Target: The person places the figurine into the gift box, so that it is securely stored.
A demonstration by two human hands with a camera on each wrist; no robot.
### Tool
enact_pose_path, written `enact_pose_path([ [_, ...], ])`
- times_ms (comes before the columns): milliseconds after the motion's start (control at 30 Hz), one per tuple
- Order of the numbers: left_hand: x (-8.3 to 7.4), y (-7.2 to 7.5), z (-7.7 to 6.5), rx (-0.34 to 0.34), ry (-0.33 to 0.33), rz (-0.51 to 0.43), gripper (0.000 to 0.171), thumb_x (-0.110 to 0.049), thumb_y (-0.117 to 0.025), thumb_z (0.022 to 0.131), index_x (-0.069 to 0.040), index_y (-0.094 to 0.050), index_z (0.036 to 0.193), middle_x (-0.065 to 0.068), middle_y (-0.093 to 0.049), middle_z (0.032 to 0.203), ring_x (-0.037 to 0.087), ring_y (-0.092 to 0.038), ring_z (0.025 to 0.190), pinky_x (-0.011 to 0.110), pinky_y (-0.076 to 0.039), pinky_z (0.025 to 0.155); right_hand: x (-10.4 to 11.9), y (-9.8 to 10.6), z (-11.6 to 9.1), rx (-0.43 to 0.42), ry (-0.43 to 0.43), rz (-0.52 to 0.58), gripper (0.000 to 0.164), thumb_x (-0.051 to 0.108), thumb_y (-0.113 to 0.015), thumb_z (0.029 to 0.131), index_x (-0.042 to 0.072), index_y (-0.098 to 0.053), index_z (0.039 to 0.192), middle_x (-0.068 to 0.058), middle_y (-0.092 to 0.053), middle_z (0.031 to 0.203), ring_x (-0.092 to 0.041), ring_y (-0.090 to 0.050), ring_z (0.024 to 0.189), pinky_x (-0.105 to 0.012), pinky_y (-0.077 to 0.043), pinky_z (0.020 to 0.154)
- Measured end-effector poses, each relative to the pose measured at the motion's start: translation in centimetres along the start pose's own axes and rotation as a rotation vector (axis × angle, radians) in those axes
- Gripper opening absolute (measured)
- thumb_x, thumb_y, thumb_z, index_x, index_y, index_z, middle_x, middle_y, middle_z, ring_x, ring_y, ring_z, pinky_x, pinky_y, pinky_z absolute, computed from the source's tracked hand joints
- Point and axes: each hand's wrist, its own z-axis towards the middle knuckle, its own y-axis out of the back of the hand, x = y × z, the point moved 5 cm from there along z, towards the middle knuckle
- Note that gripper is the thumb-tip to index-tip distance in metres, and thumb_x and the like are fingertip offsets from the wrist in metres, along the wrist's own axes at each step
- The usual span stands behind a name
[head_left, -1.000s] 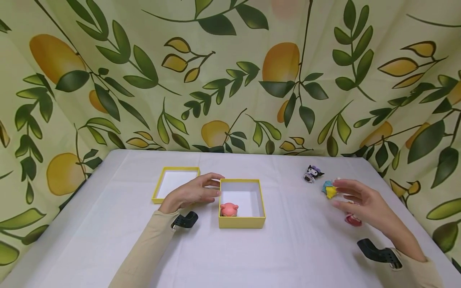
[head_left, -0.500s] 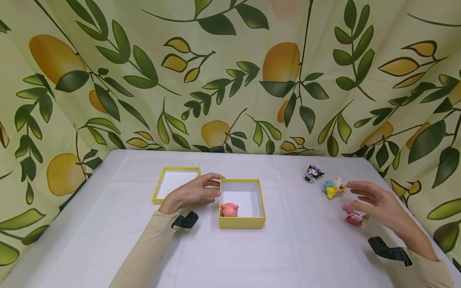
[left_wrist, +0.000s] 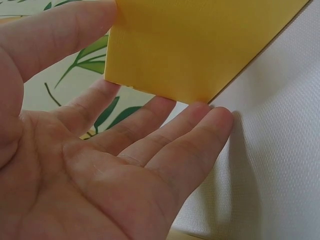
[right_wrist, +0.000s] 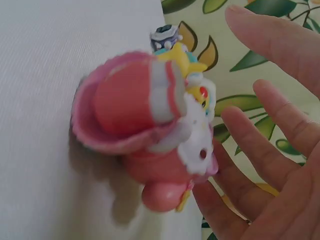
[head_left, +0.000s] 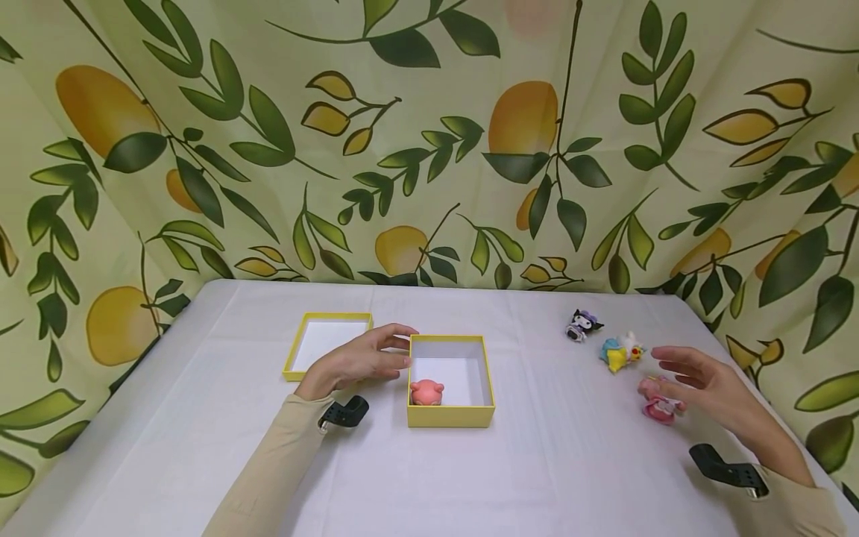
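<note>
Yellow cardboard forms the square box (head_left: 450, 380), which is the landmark on the white textured tablecloth (head_left: 429, 477). Inside the box, at its front left corner, sits a round, smooth pink figure (head_left: 426, 391). The left hand (head_left: 362, 358) lies just left of the box with its fingers straight and relaxed; the thumb and fingertips touch the left wall, as the left wrist view shows, and it grips nothing. Behind this hand, left of the box, lies the shallow yellow lid (head_left: 327, 341) with a white inside.

Well to the right of the box the right hand (head_left: 705, 384) is spread, fingers loose, holding nothing. The pink doll with a frilly skirt (head_left: 660, 406) lies on its side just beside these fingers; I cannot tell if they touch it. Behind it are a blue and yellow figure (head_left: 620, 352) and a small black figure (head_left: 581, 323).
</note>
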Motion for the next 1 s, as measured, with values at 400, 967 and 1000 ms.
enact_pose_path([
  [400,0.1,0.1,0.1,0.008,0.001,0.008,0.048,-0.011,-0.063,0.095,-0.010,-0.047,0.141,0.020,-0.049,0.141,0.023,-0.060,0.112,0.040,-0.054,0.099,-2.5,-0.7,0.3,0.117,-0.058,0.004,0.061,0.030,-0.067,0.095,-0.003,-0.044,0.140,0.015,-0.053,0.120,0.020,-0.045,0.091,-0.026,-0.051,0.075],
  [967,0.1,0.1,0.1,0.004,0.013,-0.019,0.049,-0.011,-0.063,0.095,-0.011,-0.047,0.141,0.019,-0.049,0.140,0.022,-0.060,0.112,0.042,-0.053,0.101,-2.5,-0.8,0.3,0.180,-0.094,-0.077,0.064,0.036,-0.060,0.098,-0.007,-0.043,0.142,-0.036,-0.045,0.139,-0.006,-0.052,0.094,-0.026,-0.047,0.071],
  [1000,0.1,0.1,0.1,0.004,0.013,-0.018,0.049,-0.011,-0.063,0.095,-0.011,-0.047,0.141,0.019,-0.049,0.140,0.022,-0.060,0.112,0.042,-0.053,0.101,-2.5,-0.8,0.3,0.185,-0.101,-0.086,0.066,0.038,-0.060,0.098,-0.008,-0.042,0.142,-0.037,-0.045,0.139,-0.011,-0.054,0.097,-0.028,-0.048,0.072],
])
